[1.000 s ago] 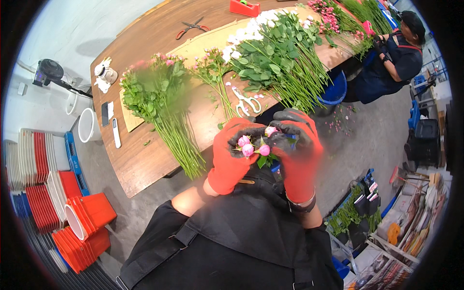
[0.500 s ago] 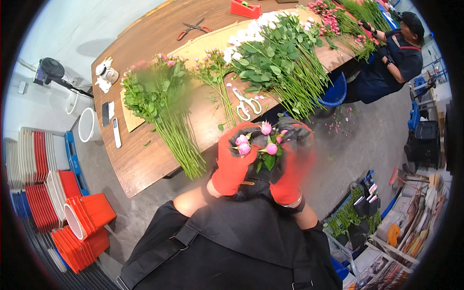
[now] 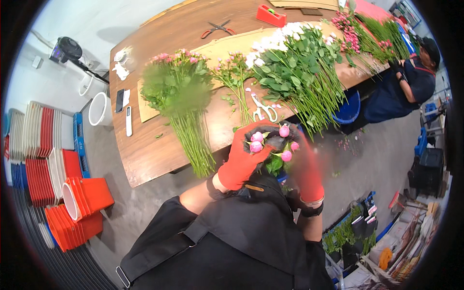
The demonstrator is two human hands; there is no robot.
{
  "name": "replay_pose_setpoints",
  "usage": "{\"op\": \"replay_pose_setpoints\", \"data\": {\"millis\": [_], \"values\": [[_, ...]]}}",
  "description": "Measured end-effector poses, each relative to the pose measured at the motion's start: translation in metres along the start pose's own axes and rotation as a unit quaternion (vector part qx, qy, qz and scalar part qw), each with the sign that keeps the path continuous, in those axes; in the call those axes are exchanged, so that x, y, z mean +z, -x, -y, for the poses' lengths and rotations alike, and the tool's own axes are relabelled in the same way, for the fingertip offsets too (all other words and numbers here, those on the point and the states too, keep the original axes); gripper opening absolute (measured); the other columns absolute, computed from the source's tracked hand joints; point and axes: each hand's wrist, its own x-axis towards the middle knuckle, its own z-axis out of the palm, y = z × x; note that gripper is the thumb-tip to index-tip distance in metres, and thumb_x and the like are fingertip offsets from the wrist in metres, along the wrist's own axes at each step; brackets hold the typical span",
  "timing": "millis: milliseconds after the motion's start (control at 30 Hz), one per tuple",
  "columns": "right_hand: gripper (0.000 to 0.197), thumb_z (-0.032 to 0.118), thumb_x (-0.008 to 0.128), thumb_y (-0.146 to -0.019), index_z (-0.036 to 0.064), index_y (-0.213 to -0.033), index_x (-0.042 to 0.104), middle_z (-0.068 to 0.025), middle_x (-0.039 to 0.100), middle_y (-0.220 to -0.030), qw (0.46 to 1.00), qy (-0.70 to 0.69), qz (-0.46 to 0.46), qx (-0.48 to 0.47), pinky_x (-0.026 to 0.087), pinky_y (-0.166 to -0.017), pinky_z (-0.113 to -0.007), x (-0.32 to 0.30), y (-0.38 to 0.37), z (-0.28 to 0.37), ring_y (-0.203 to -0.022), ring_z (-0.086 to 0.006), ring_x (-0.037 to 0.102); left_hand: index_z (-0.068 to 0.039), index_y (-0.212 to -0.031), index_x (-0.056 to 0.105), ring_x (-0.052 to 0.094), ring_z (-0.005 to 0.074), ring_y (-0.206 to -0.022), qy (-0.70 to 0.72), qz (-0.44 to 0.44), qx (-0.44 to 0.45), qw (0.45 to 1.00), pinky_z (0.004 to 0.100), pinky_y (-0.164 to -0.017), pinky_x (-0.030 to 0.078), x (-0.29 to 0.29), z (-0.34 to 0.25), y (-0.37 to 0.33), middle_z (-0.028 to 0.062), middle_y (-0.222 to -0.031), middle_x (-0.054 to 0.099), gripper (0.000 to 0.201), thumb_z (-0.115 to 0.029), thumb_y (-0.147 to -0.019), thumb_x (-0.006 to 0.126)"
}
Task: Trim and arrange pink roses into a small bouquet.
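In front of my chest, my left hand [image 3: 244, 155], in a red glove with dark fingers, is closed round a pink spray rose [image 3: 286, 155] with several blooms and green leaves. The stem is mostly hidden. My right hand [image 3: 308, 173], gloved alike, is beside the blooms on the right; motion smears its fingers, so their grip cannot be made out. Just beyond my hands, white-handled scissors [image 3: 265, 110] lie on the wooden table [image 3: 140, 159]. A small bunch of pink spray roses [image 3: 236, 79] lies behind them, a larger pink bunch [image 3: 186, 121] to the left.
White roses [image 3: 299, 72] spread across the table's middle, their stems over the near edge. Red-handled scissors [image 3: 217, 30] and a red tape dispenser [image 3: 271, 15] lie at the back. A co-worker [image 3: 406, 87] stands at the right by a blue bucket [image 3: 348, 107]. Red buckets [image 3: 87, 198] are stacked at left.
The view has shifted, so the table sits further right. My right hand has drawn slightly away from the blooms to the right; my left hand keeps the rose.
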Motion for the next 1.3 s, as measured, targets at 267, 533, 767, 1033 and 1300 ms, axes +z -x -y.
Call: {"op": "replay_pose_setpoints", "data": {"millis": [267, 533, 767, 1033, 1300], "values": [[0.084, -0.004, 0.077, -0.079, 0.0045, -0.157, 0.045, -0.0050, 0.063, -0.141, 0.964, 0.245, 0.081, 0.064, 0.053, -0.098, -0.034, -0.065, 0.003, -0.111, -0.120, -0.0162, 0.062, -0.005, -0.118, 0.064, 0.068, 0.0198, -0.105, 0.199, -0.139, -0.002, 0.970, 0.0429, -0.100, 0.056, -0.113, 0.009, -0.055, 0.0024, -0.117, 0.067, 0.026, -0.028, -0.107, 0.060], [0.044, -0.006, 0.064, -0.087, -0.0017, -0.131, 0.066, -0.0056, 0.071, -0.115, 0.978, 0.165, -0.090, 0.088, 0.053, -0.088, -0.030, -0.074, -0.008, -0.149, -0.094, -0.0151, 0.067, -0.012, -0.139, 0.060, 0.062, 0.0319, -0.120, -0.180, -0.131, 0.065, 0.973, 0.0465, -0.110, 0.047, -0.270, 0.083, -0.066, 0.0069, -0.129, 0.068, 0.036, -0.024, -0.106, 0.059], [0.049, 0.009, 0.073, -0.092, 0.0024, -0.139, 0.060, -0.0181, 0.068, -0.128, 0.909, 0.376, -0.175, -0.047, 0.052, -0.095, -0.042, -0.091, -0.115, -0.237, -0.112, -0.0314, 0.066, -0.005, -0.124, 0.071, 0.071, 0.0284, -0.101, -0.332, -0.398, -0.020, 0.855, 0.0402, -0.096, 0.054, -0.271, 0.178, -0.019, 0.0115, -0.111, 0.075, 0.034, -0.010, -0.090, 0.074], [0.041, 0.014, 0.079, -0.085, 0.0027, -0.123, 0.067, -0.0166, 0.066, -0.123, 0.876, 0.463, -0.119, -0.059, 0.049, -0.100, -0.046, -0.036, -0.097, -0.194, -0.117, -0.0378, 0.061, -0.008, -0.118, 0.068, 0.065, 0.0368, -0.102, -0.684, -0.299, -0.088, 0.659, 0.0473, -0.083, 0.055, -0.287, 0.190, 0.036, 0.0162, -0.108, 0.064, 0.041, -0.029, -0.085, 0.082], [0.031, 0.011, 0.077, -0.085, 0.0018, -0.115, 0.070, -0.0146, 0.069, -0.111, 0.893, 0.446, -0.062, -0.007, 0.053, -0.093, -0.040, -0.038, -0.092, -0.230, -0.104, -0.0332, 0.067, -0.010, -0.106, 0.072, 0.069, 0.0403, -0.098, -0.617, -0.337, -0.209, 0.680, 0.0508, -0.083, 0.054, -0.290, 0.178, 0.002, 0.0154, -0.112, 0.070, 0.029, -0.030, -0.086, 0.074]]}}
